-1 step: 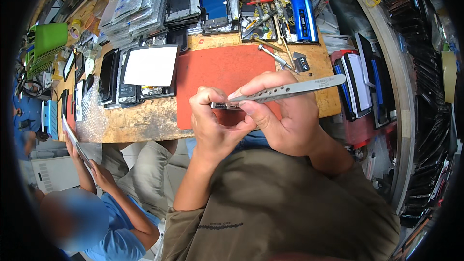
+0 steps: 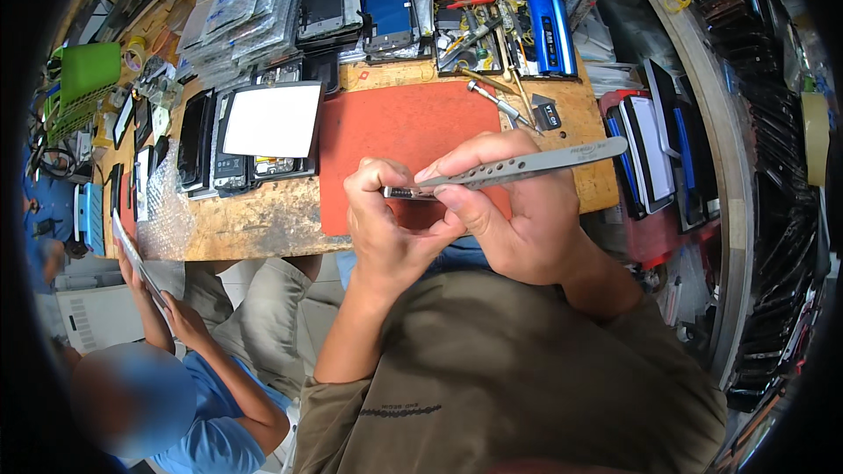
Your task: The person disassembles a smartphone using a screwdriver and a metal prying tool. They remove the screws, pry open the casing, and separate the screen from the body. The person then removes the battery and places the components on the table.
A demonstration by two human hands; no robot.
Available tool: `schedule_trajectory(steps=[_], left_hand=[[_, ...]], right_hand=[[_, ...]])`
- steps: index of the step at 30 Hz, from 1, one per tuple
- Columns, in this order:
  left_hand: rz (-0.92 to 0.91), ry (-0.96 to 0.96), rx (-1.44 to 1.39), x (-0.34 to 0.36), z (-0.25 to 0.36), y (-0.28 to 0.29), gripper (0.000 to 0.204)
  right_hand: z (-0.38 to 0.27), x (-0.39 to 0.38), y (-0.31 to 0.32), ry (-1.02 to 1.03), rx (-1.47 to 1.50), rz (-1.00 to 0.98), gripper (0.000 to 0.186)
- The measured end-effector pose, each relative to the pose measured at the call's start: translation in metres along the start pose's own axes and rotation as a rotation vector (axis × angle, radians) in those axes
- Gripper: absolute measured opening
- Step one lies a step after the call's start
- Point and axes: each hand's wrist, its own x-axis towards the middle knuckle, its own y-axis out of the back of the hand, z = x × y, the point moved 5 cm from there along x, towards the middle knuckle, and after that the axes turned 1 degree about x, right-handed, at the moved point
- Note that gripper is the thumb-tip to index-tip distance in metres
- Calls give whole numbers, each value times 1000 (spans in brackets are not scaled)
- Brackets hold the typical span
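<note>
Over the red mat [image 2: 395,114], my left hand [image 2: 382,237] is closed on a small, dark, metal-edged part [image 2: 399,192], seen edge-on, possibly a phone; much of it is hidden by my fingers. My right hand [image 2: 518,219] is closed on silver tweezers [image 2: 571,154] with a row of holes along the side. The tweezers' tips meet the top of the part between my hands, where my thumb and fingers crowd together.
Disassembled phones with a white card [image 2: 272,120], bubble-wrap packs [image 2: 228,9], a tool tray [image 2: 470,44], a screwdriver [image 2: 499,101] and a blue cylinder device [image 2: 549,31] cover the wooden bench [image 2: 246,233]. A co-worker [image 2: 211,404] holds a flat panel [image 2: 140,263] at lower left.
</note>
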Motion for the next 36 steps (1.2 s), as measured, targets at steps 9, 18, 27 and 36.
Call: schedule_trajectory(steps=[9, 18, 27, 36], left_hand=[[3, -36, -60, 2, -2, -6, 78], [-13, -54, 12, 4, 0, -6, 78], [-27, -55, 33, 2, 6, -9, 81], [-6, -90, -83, 2, 5, -11, 84]], right_hand=[[1, -2, 2, 13, -114, 1, 20], [0, 1, 4, 87, -124, 29, 14], [-1, -4, 10, -7, -96, 18, 13], [-6, -8, 5, 165, -209, 105, 13]])
